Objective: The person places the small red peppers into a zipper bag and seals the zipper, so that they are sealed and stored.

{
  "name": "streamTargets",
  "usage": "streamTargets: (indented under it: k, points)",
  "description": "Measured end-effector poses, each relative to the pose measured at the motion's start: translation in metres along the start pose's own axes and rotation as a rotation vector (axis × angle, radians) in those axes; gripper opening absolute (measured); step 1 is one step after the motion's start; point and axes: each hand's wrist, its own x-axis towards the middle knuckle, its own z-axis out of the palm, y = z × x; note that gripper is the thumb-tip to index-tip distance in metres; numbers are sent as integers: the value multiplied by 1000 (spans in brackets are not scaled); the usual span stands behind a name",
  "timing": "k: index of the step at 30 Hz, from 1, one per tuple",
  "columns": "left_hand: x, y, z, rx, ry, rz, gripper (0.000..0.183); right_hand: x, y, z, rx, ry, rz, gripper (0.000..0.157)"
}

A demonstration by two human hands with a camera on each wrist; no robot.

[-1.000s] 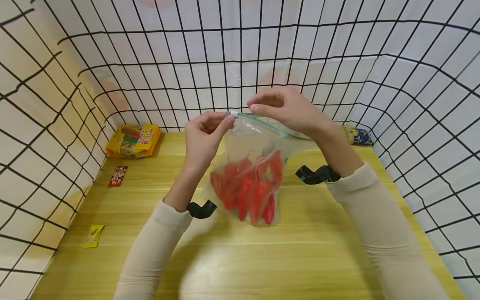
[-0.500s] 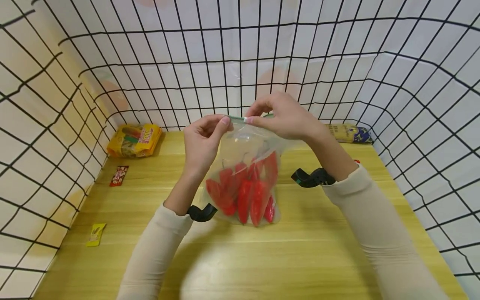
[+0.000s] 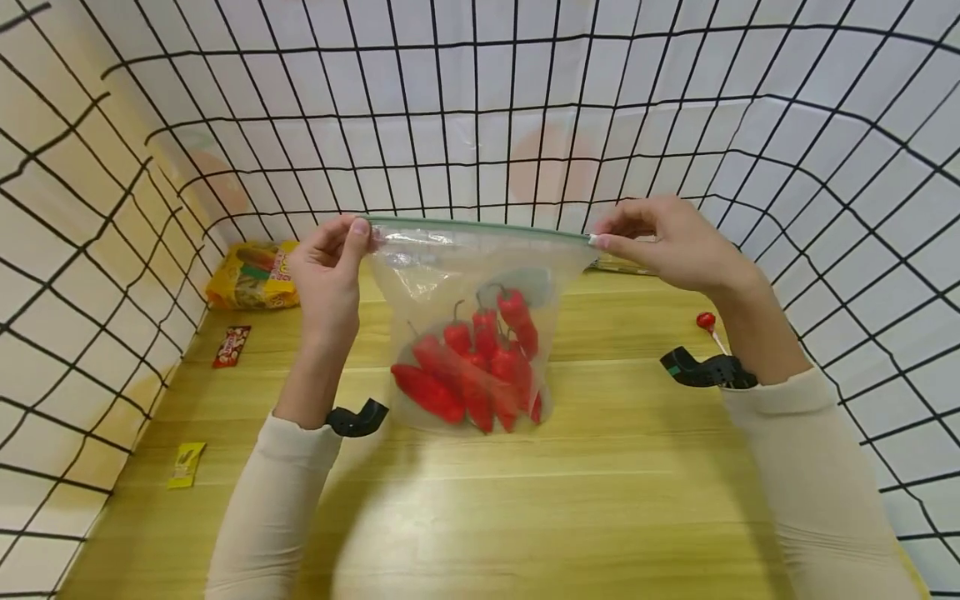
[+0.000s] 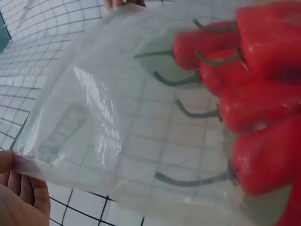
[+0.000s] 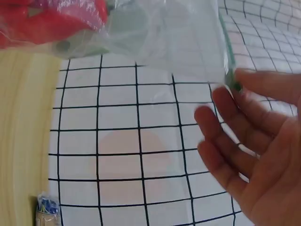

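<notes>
A clear zip bag (image 3: 408,279) is stretched out upright over the wooden table, with several red peppers (image 3: 450,383) lying in its lower part. Its green zip strip (image 3: 480,226) runs nearly level between the hands. My left hand (image 3: 330,262) pinches the bag's upper left corner, thumb over the strip. At the other end, my right hand (image 3: 667,246) pinches the white slider (image 3: 593,240) between thumb and forefinger. The right wrist view shows that hand's remaining fingers loosely bent below the corner. Green stems of the peppers (image 4: 268,155) show through the plastic in the left wrist view.
A yellow snack pack (image 3: 251,283) lies at the back left, with a red packet (image 3: 231,346) and a small yellow packet (image 3: 186,465) nearer. A red lollipop (image 3: 705,321) is beside the right wrist. Black wire mesh (image 3: 480,125) encloses the table's back and sides.
The right hand has moved right along the strip with the slider to the far corner. The left hand has shifted left, and the bag now hangs spread wide and flat.
</notes>
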Motion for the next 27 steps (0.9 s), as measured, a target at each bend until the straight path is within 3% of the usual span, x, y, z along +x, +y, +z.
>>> streamTargets:
  k: [5,9,14,16,18,23,27]
  points:
    - [0,6,10,24,-43,52,16,14,-16,21,70,-30,-125,27]
    - [-3,10,25,9,-129,76,11,37,-38,45,98,2,-205,40]
    - [-5,6,31,8,-227,75,13,54,-54,61,68,92,-280,27]
    - [-7,-3,19,35,-278,20,17,54,-54,62,57,122,-278,23]
    - [-10,-16,-1,78,-353,-76,22,50,-50,60,57,147,-257,21]
    - [-30,-60,-63,268,-647,-361,40,36,-36,52,80,204,-199,19]
    - [-49,-88,-86,411,-836,-486,55,26,-29,45,102,240,-174,17]
